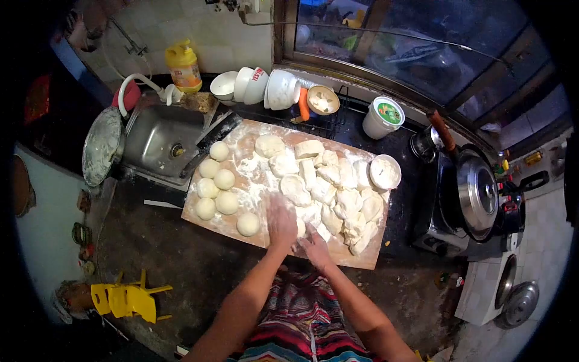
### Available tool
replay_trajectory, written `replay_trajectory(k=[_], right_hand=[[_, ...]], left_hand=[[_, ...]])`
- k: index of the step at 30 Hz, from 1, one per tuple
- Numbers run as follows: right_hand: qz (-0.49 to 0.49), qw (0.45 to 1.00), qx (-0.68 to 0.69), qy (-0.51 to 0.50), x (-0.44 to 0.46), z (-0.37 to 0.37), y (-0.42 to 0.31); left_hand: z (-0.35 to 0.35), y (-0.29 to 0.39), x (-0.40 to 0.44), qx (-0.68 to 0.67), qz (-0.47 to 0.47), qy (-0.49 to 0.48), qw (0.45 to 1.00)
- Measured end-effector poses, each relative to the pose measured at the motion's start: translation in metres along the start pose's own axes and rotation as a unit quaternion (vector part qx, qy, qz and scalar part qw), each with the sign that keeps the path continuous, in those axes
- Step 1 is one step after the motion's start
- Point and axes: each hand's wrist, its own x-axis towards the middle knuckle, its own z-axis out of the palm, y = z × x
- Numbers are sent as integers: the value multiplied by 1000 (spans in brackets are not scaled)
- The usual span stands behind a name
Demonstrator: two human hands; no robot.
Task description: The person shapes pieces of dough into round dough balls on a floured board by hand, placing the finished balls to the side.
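Observation:
A small dough ball (300,227) sits between my hands near the front edge of a floured wooden board (253,130). My left hand (281,224) lies beside it on the left, fingers stretched out and slightly blurred. My right hand (314,246) curls round its near right side, thumb and fingers against it. Several smooth round dough balls (227,203) stand at the board's left, one of them (248,224) closest to my left hand. Rough cut dough pieces (329,192) crowd the right half. Loose flour (250,166) covers the middle.
A bowl of flour (385,172) stands at the board's right corner. Left of the board are a black-handled cleaver (218,130) and a sink (158,130). Stacked bowls (281,89) and a white tub (383,117) line the back. A lidded pan (477,187) sits on the stove.

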Motion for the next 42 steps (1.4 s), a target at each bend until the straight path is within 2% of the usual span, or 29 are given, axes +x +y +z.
replay_trajectory(k=[1,2,3,4,6,7,9,10,11,13,14,15,16,17,18,19,21,23,24,25,26,28,29,32,33,36,37,40,42], right_hand=[[-29,999,-6,18,2,5,4],[-57,998,-12,36,1,9,7],[-98,991,-65,63,-12,3,-18],[-161,981,-103,44,-19,2,-20],[-281,943,-179,2,-37,1,-16],[-217,964,-151,-34,-45,2,-37],[-207,969,-130,27,-37,3,-38],[-202,970,-120,59,-32,2,-39],[-179,973,-127,73,-26,1,-42],[-62,996,-60,28,-16,8,-33],[-5,1000,-25,7,-11,13,-30],[6,999,-29,32,-12,13,-42],[-18,999,-17,36,-14,11,-40],[-42,998,-4,40,-17,8,-35],[-63,997,9,43,-23,7,-28],[-124,991,-37,29,-30,5,-23],[-243,961,-129,-3,-44,1,-13],[-250,957,-145,26,-42,8,-11],[-254,954,-152,41,-38,10,-12],[-140,986,-76,37,-36,1,-32],[-103,991,-79,29,-27,-3,-42],[-28,996,-80,8,-17,-4,-58],[51,998,16,-13,-18,-6,-70],[-203,970,-101,91,-15,4,-22],[-249,962,-89,73,-29,-1,-35],[-294,944,-152,17,-58,7,-32],[-276,949,-152,-9,-56,7,-31],[-91,992,-84,8,-38,-1,-58],[-65,991,-112,26,-20,11,-18]], left_hand=[[-4,-3,-13,-44,33,-31,998],[-11,-5,-31,-99,-7,-59,993],[-28,4,-43,-154,-48,-85,983],[-40,12,-49,-209,-88,-110,968],[-44,24,-55,-202,-178,-84,959],[-43,28,-56,-199,-222,-70,952],[-28,3,-34,-49,-72,-6,996],[-21,-4,-18,26,5,26,999],[-17,0,0,55,-14,38,998],[-18,5,15,119,-60,50,990],[-12,-1,10,104,-44,18,993],[-1,-11,3,88,-28,-12,996],[-1,-10,-3,70,-12,-40,997],[-2,-5,-20,-71,-78,-36,994],[-19,11,-33,-90,-119,-86,985],[-42,27,-44,-108,-161,-136,971],[-45,30,-59,-116,-173,-123,970],[-19,13,-62,-95,-104,5,990],[-15,8,-49,-44,-76,14,996],[-13,1,-26,6,-48,23,999],[-13,-3,-9,58,-22,30,998],[-15,-2,3,68,-28,18,997],[-16,-2,10,73,-27,17,997],[-2,-15,-26,47,72,-40,996],[-19,-4,-38,-35,105,-57,992],[-42,27,-63,-151,-125,-1,981],[-39,28,-63,-126,-149,-17,981],[0,-23,-28,38,24,38,998],[-8,-11,3,48,-24,37,998]])
